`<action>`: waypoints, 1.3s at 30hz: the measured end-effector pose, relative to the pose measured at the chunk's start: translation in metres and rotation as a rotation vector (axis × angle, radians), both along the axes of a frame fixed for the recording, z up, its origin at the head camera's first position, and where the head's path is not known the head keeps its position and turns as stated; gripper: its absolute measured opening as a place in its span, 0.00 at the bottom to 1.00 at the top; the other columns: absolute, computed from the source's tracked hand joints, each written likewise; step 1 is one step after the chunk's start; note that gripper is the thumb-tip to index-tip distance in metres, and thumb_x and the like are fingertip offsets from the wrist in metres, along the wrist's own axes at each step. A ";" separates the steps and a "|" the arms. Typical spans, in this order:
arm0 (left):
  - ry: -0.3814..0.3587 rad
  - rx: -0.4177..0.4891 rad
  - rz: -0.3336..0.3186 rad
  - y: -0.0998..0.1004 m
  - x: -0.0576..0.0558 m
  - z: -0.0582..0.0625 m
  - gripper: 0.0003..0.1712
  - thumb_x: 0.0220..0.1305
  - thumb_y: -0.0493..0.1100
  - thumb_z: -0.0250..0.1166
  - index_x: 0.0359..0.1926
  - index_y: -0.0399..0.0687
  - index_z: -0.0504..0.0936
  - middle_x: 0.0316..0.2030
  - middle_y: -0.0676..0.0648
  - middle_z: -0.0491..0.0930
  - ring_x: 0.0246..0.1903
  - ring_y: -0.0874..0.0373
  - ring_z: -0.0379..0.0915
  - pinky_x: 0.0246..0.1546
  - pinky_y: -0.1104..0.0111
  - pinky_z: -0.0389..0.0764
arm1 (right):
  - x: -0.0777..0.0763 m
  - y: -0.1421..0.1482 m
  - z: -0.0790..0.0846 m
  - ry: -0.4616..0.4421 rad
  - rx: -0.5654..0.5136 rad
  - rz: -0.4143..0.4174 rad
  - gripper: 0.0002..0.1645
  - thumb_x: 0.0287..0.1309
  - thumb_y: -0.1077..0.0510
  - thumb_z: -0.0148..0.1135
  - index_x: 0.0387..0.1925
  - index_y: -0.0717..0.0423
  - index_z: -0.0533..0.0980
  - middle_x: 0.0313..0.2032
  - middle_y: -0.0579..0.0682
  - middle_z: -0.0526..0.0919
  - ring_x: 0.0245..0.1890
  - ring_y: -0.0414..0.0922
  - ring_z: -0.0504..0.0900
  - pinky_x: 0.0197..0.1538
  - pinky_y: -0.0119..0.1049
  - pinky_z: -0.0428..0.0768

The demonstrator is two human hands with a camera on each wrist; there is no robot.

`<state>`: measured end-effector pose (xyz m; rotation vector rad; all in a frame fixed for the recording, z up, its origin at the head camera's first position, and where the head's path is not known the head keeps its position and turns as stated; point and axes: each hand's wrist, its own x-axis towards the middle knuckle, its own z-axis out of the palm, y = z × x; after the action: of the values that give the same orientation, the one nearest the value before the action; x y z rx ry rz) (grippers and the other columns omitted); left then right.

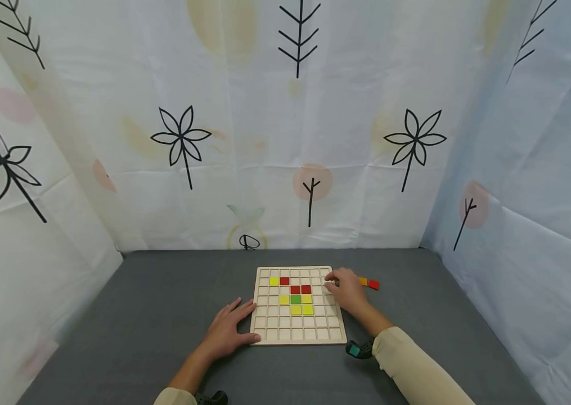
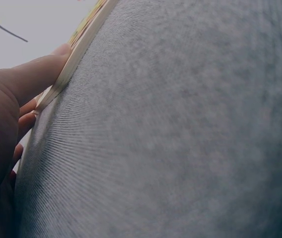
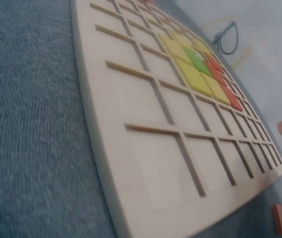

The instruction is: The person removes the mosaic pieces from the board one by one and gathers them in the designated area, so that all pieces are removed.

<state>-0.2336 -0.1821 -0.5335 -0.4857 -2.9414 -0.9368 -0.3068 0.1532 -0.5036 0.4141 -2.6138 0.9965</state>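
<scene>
A pale wooden grid board (image 1: 275, 342) lies flat on the grey table. Yellow tiles (image 1: 308, 310), red tiles (image 1: 295, 289) and one green tile (image 1: 296, 300) sit in its cells, grouped around the middle and upper left. My left hand (image 1: 226, 332) rests against the board's left side, fingers spread along the edge and thumb at the front left corner. In the left wrist view that thumb (image 2: 44, 72) lies on the wooden rim. Over the upper right edge reaches my right hand (image 1: 348, 289), thumb and forefinger tips close together; I cannot tell whether a tile is between them.
Just right of the right hand lie a loose orange tile (image 1: 363, 281) and a red-orange tile (image 1: 373, 284). The grey tabletop (image 1: 163, 298) surrounds the board. A white printed curtain (image 1: 244, 169) hangs behind the table and at both sides.
</scene>
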 end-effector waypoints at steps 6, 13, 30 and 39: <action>0.000 -0.005 0.001 0.001 0.000 0.001 0.48 0.50 0.68 0.70 0.69 0.53 0.70 0.68 0.51 0.67 0.71 0.43 0.50 0.64 0.39 0.51 | -0.003 -0.012 -0.006 -0.015 -0.047 0.045 0.07 0.58 0.61 0.68 0.39 0.57 0.83 0.38 0.49 0.81 0.43 0.52 0.76 0.46 0.49 0.77; -0.012 -0.010 0.014 0.000 0.000 0.003 0.49 0.49 0.68 0.70 0.69 0.53 0.70 0.68 0.51 0.66 0.71 0.43 0.50 0.64 0.38 0.51 | -0.002 -0.023 -0.009 -0.087 -0.154 0.096 0.07 0.59 0.63 0.67 0.39 0.58 0.83 0.40 0.50 0.81 0.47 0.53 0.77 0.48 0.51 0.77; 0.003 -0.007 0.007 0.002 0.000 0.004 0.48 0.50 0.66 0.71 0.69 0.52 0.71 0.68 0.50 0.67 0.71 0.42 0.51 0.64 0.38 0.52 | -0.005 -0.035 -0.017 -0.066 -0.011 0.064 0.11 0.56 0.59 0.70 0.43 0.55 0.84 0.44 0.51 0.82 0.50 0.55 0.73 0.53 0.53 0.72; -0.004 -0.013 0.008 0.003 0.001 0.005 0.48 0.49 0.66 0.71 0.69 0.53 0.71 0.68 0.51 0.66 0.71 0.43 0.50 0.64 0.38 0.52 | -0.005 -0.035 -0.018 -0.073 0.043 0.068 0.13 0.58 0.57 0.69 0.45 0.54 0.84 0.49 0.53 0.80 0.52 0.56 0.72 0.54 0.55 0.70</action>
<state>-0.2326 -0.1795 -0.5287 -0.4727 -2.9523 -0.9193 -0.3118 0.1183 -0.5219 0.4888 -2.7070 0.9969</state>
